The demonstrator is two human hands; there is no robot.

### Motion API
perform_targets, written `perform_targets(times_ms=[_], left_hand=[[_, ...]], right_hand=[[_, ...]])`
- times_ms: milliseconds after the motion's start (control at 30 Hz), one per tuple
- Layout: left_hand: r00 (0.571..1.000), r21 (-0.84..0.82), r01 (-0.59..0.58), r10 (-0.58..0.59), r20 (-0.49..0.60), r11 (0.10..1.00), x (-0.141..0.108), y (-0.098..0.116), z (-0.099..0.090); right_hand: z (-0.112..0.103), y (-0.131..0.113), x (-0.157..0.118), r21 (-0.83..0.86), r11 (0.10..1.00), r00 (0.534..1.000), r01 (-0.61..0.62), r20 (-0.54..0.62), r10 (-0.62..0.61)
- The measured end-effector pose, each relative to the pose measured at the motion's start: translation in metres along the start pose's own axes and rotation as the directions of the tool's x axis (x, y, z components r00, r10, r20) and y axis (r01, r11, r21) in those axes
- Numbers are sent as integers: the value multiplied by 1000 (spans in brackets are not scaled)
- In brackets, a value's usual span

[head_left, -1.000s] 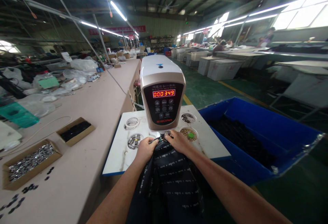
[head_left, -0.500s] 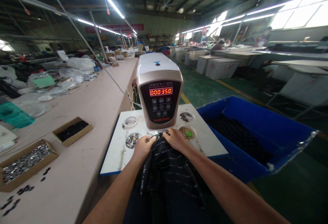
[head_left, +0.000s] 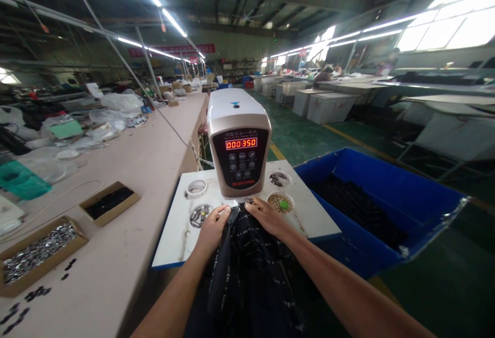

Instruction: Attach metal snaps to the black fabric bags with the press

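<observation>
A dark garment with lines of small white print (head_left: 251,245) hangs from both hands, its upper edge at the foot of the button machine (head_left: 242,147). My left hand (head_left: 214,224) pinches that edge on the left, thumb against fingers. On the right, my right hand (head_left: 266,215) is closed on the cloth just under the machine head. The red display reads 000350. Around the machine lies a white board (head_left: 174,240) with round wells of metal parts; a green cap (head_left: 284,204) rests in the right one. The garment edge between the hands is partly hidden by the head.
To the right stands a blue bin (head_left: 386,188) with dark cloth inside. The long table (head_left: 135,224) at the left bears a box of metal rings (head_left: 38,250), a box of black parts (head_left: 109,203), loose black pieces and plastic bags. People sit far off at the right.
My left hand has shifted slightly left and down with its part of the cloth, and the garment hangs in different folds. My right hand is almost where it was. The view has tilted slightly.
</observation>
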State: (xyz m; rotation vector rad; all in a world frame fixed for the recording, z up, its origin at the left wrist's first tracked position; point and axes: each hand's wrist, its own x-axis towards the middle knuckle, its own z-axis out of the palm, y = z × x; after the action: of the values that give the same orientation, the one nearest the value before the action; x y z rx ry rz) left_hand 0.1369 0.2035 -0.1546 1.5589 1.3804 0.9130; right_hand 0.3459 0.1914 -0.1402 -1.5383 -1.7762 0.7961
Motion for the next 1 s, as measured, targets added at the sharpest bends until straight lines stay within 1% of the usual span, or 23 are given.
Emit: perform_targets(times_ms=[67, 167, 333, 433, 500, 567, 633, 733, 833, 867, 933, 1000], left_hand=[[998, 34, -55, 54, 21, 998, -5, 5, -2], [990, 102, -141, 137, 43, 985, -10, 13, -3], [967, 260, -253, 246, 61, 932, -12, 19, 0], [960, 354, -277, 271, 66, 894, -14, 18, 4], [957, 396, -284, 281, 66, 873, -15, 16, 8], [957, 421, -282, 285, 59, 862, -16, 14, 11], [958, 425, -277, 283, 49, 862, -19, 12, 13], [960, 395, -268, 277, 34, 879, -24, 10, 13], [964, 340, -256, 267, 13, 905, -35, 9, 9], [968, 310, -241, 252, 3, 920, -41, 9, 7], [983, 229, -174, 183, -21, 958, -56, 10, 3], [997, 137, -76, 80, -23, 988, -74, 14, -1]], right_hand=[[-2, 1, -7, 23, 997, 997, 79, -1, -79], [-1, 0, -9, -8, 981, 979, 192, -64, -192], [11, -1, -1, -131, 966, 965, 222, -114, -237], [22, 5, 1, -179, 948, 949, 265, -124, -289], [29, 11, -1, -228, 935, 942, 273, -134, -307], [35, 15, -5, -268, 930, 941, 250, -159, -299], [37, 16, -8, -261, 933, 940, 249, -165, -298], [34, 12, -15, -176, 942, 936, 287, -158, -314], [26, 4, -28, -115, 947, 930, 301, -182, -318], [24, 0, -35, -104, 947, 929, 303, -188, -318], [19, -8, -51, -66, 953, 937, 294, -179, -301], [14, -15, -71, 25, 971, 962, 236, -145, -230]])
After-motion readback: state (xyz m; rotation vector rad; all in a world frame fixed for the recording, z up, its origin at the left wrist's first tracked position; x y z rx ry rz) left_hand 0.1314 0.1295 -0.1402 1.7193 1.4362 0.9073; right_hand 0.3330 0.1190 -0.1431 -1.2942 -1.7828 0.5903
